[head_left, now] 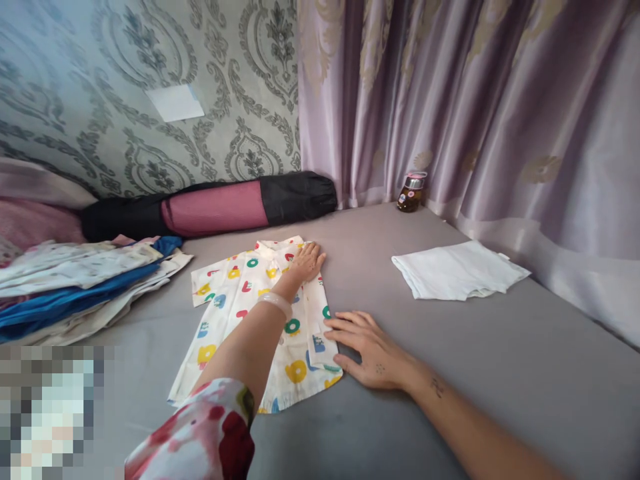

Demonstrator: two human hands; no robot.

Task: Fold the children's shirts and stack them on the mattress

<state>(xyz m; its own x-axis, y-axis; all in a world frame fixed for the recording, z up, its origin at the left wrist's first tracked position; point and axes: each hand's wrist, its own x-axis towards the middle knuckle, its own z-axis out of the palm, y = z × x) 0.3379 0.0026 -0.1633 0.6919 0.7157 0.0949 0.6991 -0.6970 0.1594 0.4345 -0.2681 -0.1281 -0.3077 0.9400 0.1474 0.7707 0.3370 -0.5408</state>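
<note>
Loosely splayed, left hand [306, 262] rests on thin, creased, collared shirt [234, 293]; right hand [367, 350], likewise unclenched, at folded edge.

Sole view, head-worn — close above grey sheet [367, 267], facing forward and down; patterned wall [225, 87], curtain [440, 100] beyond.

Gap beside shirt [244, 293], clothes [90, 283] seemingly blocking left

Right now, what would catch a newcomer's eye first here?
The bright-printed white shirt likely wins, spread on the gray sheet, the left hand on it near the collar and the right hand at its edge. Next comes the pink-and-black roll along the patterned wall.
</note>
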